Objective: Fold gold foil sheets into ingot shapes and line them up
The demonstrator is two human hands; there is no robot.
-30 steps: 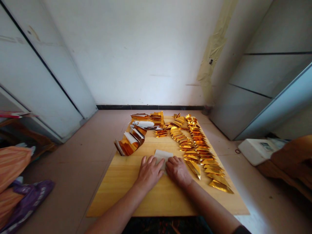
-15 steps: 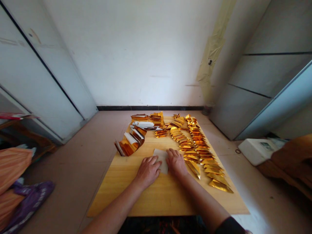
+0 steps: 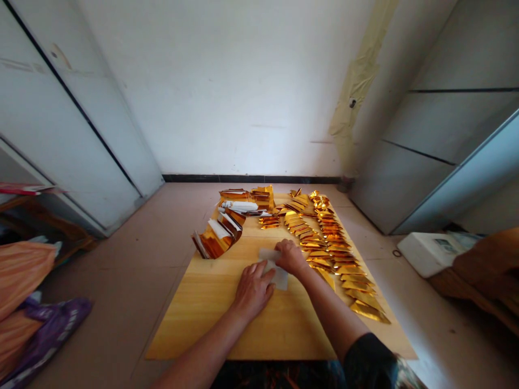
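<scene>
A small pale sheet of paper (image 3: 280, 280) lies on the wooden board in front of me. My left hand (image 3: 253, 286) rests flat over its left part, fingers stretched out. At the paper's upper right edge, my right hand (image 3: 290, 256) has its fingers bent and drawn together on the sheet; the fingertips are partly hidden. Just right of that hand run rows of folded gold foil papers (image 3: 335, 239). Farther off to the left stands a curved, fanned stack of gold foil sheets (image 3: 214, 240) with white backs.
The wooden board (image 3: 194, 324) sits low over a tiled floor (image 3: 121, 281). Behind it is a white wall (image 3: 235, 97). A white box (image 3: 424, 253) stands to the right, and a purple bag (image 3: 60, 335) lies at the left beside orange cloth-like material (image 3: 24, 275).
My right hand has moved up along the paper's edge and its fingers have bent in. My left hand has slid slightly right, and the sheet has shifted a little right.
</scene>
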